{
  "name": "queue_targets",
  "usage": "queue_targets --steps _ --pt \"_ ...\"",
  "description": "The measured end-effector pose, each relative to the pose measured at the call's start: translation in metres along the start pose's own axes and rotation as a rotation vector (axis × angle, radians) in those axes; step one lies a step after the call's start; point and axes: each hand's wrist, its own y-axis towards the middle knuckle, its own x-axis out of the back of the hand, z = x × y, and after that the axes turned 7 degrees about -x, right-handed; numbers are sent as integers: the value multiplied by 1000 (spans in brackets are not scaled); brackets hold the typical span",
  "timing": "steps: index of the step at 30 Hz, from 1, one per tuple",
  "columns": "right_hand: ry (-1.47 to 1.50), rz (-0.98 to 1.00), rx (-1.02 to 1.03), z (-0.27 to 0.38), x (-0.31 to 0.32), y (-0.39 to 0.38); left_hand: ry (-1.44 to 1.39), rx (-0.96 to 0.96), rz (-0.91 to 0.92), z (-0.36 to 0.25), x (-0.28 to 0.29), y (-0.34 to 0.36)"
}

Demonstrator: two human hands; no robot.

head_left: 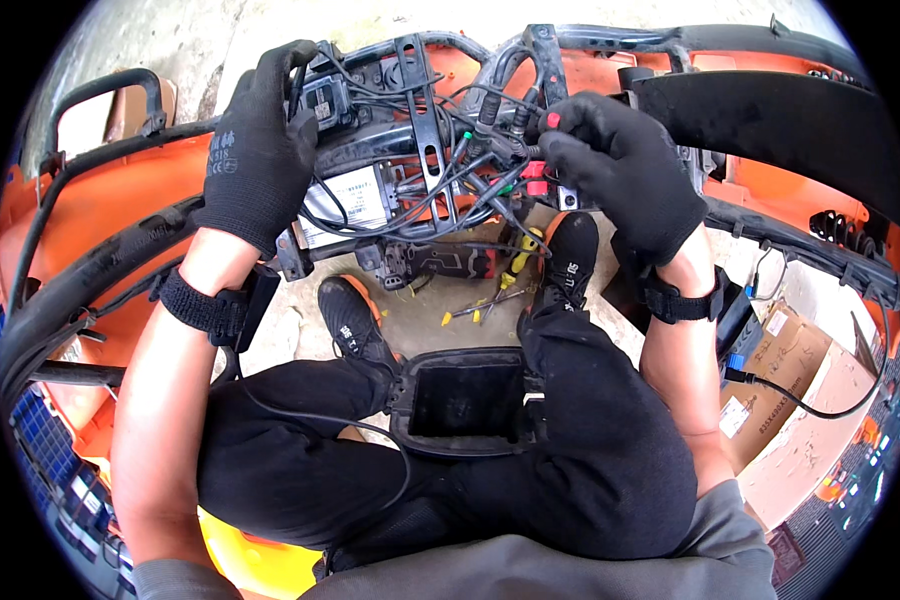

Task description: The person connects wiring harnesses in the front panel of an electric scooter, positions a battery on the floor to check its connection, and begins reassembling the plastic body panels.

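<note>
Black work gloves cover both my hands. At the left end of the frame's wiring, my left hand (260,150) has its fingers curled beside a small black box (327,103); what lies between them is hidden. My right hand (625,165) is closed at the right of the wiring, thumb and forefinger together near a small red-tipped connector (553,119). Black cables (485,170) with green and red ends run tangled between my hands. They cross a slotted black metal bracket (432,150) and pass by a silver labelled module (348,205).
Orange body panels (780,190) and black tube framing (120,250) surround the work. Below lie a yellow-handled screwdriver (522,252) and a red-and-black power tool (455,262). A black open bin (467,400) sits between my legs. Cardboard boxes (785,390) stand at right.
</note>
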Motion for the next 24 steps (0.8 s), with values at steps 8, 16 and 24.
queue_targets --steps 8,16,24 --pt "368 -138 28 9 -7 9 -69 236 287 -14 10 3" --pt "686 -173 -128 53 -5 38 -673 610 431 -8 10 15" --pt "587 -189 60 -3 7 96 -896 660 409 -38 0 9"
